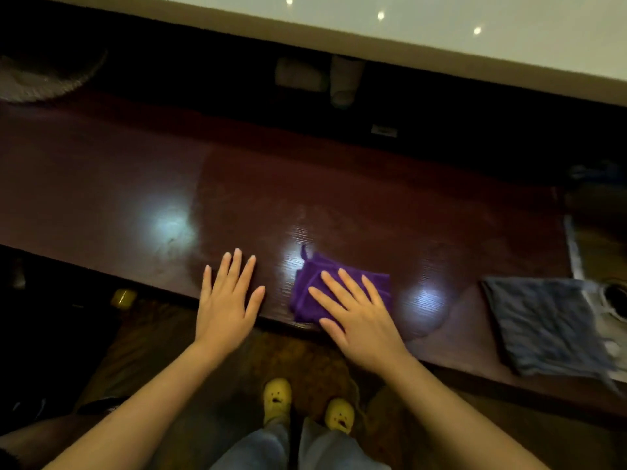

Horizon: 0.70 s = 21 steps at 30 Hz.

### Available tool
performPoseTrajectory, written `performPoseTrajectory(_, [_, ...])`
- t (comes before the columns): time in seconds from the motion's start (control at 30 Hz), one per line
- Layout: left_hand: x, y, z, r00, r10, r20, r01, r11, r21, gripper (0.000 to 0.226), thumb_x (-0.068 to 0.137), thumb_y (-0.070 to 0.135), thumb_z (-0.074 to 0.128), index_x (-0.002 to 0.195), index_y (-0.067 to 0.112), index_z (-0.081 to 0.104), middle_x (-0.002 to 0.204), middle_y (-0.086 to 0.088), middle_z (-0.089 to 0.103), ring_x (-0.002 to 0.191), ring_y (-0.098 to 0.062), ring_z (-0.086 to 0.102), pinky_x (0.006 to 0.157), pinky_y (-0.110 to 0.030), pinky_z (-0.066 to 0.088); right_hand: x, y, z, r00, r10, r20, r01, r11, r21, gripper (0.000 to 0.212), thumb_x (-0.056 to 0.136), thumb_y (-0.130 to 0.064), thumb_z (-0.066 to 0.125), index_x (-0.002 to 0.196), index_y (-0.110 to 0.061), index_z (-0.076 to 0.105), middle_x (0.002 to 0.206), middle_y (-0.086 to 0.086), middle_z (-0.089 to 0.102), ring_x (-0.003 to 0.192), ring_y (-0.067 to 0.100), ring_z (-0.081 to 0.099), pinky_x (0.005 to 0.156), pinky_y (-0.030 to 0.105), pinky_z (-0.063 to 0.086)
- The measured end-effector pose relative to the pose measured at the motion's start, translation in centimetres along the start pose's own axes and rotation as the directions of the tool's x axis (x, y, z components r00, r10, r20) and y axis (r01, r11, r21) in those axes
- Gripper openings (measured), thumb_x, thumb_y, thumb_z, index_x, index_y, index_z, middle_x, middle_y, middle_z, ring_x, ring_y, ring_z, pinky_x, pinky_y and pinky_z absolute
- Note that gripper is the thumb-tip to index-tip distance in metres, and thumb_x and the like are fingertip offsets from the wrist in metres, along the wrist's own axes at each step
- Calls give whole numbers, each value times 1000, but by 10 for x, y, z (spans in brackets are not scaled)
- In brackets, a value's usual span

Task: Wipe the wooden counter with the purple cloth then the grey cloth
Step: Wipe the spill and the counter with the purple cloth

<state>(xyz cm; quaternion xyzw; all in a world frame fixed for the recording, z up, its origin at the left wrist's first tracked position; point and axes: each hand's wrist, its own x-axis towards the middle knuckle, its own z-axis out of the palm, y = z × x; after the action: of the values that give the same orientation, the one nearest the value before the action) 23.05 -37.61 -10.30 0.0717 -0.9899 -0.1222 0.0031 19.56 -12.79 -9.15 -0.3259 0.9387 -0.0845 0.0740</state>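
While the flat, open right hand (356, 320) presses its spread fingers down on the folded purple microfibre cloth (342, 286), the first half of the task looks to be the step in hand: wiping the dark red-brown polished wooden counter (305, 184) with purple before grey. In the head view, the only one given, that cloth lies at the counter's near edge, just in front of the person, with the palm partly overhanging the edge. The hand does not clutch it; the fingers lie apart and straight on top, pinning it by pressure alone. The left hand (227, 300) rests flat on bare wood beside it, fingers likewise spread, holding nothing and not touching the cloth. The blue-grey folded cloth (543, 327) lies untouched well off to the right on the same counter, near its near edge. A duller patch across the middle of the wood may be a damp wiped area, though the dim light and glare leave that uncertain.

The next move, as I judge it, calls for keeping steady downward pressure so the purple cloth slides with the palm instead of bunching, and for carrying strokes toward the far edge and the left stretch, then changing cloths.
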Motion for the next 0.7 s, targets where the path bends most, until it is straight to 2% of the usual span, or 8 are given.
performPoseTrajectory(0.13, [0, 34, 9, 995, 101, 24, -102, 993, 54, 62, 92, 55, 14, 145, 24, 16, 155, -4, 16, 144, -18, 6, 118, -43, 5, -40, 42, -4, 990, 141, 2, -141, 990, -18, 52, 93, -50, 29, 143, -40, 24, 154, -8, 25, 144, 19, 20, 114, 42, 11])
performPoseTrajectory(0.27, [6, 86, 19, 971, 233, 58, -234, 972, 23, 58, 92, 51, 26, 144, 24, 24, 153, -5, 26, 143, -20, 14, 117, -44, 13, -67, 70, -7, 964, 263, -24, -264, 964, -15, 53, 94, -52, 26, 144, -42, 17, 155, -11, 21, 144, 17, 16, 115, 39, 6])
performPoseTrajectory(0.37, [9, 115, 28, 949, 298, 99, -301, 954, 9, 57, 92, 50, 25, 144, 25, 24, 154, -6, 24, 144, -21, 12, 117, -43, 11, -66, 91, -9, 947, 317, -45, -318, 948, -27, 53, 92, -53, 26, 143, -40, 25, 154, -8, 27, 143, 19, 21, 114, 40, 10])
performPoseTrajectory(0.47, [9, 125, 35, 948, 295, 117, -300, 953, 28, 59, 93, 53, 20, 146, 27, 14, 157, -4, 13, 145, -19, 0, 118, -42, 4, -49, 132, -19, 899, 430, -86, -432, 902, -13, 56, 90, -54, 24, 143, -37, 29, 154, -5, 27, 144, 20, 22, 114, 45, 16])
performPoseTrajectory(0.57, [10, 125, 35, 950, 289, 119, -293, 956, 24, 59, 93, 53, 19, 146, 28, 12, 157, -3, 10, 145, -19, -2, 118, -42, 2, -28, 162, -26, 865, 496, -69, -496, 868, 26, 52, 94, -53, 24, 144, -39, 22, 158, -7, 17, 146, 18, 10, 116, 45, 8])
performPoseTrajectory(0.7, [9, 126, 34, 950, 291, 117, -295, 955, 17, 60, 92, 53, 21, 146, 27, 14, 157, -4, 10, 145, -19, -2, 118, -41, 0, -26, 144, -19, 825, 553, -111, -549, 833, 69, 51, 95, -47, 29, 145, -36, 22, 158, -4, 18, 146, 21, 11, 116, 48, 9])
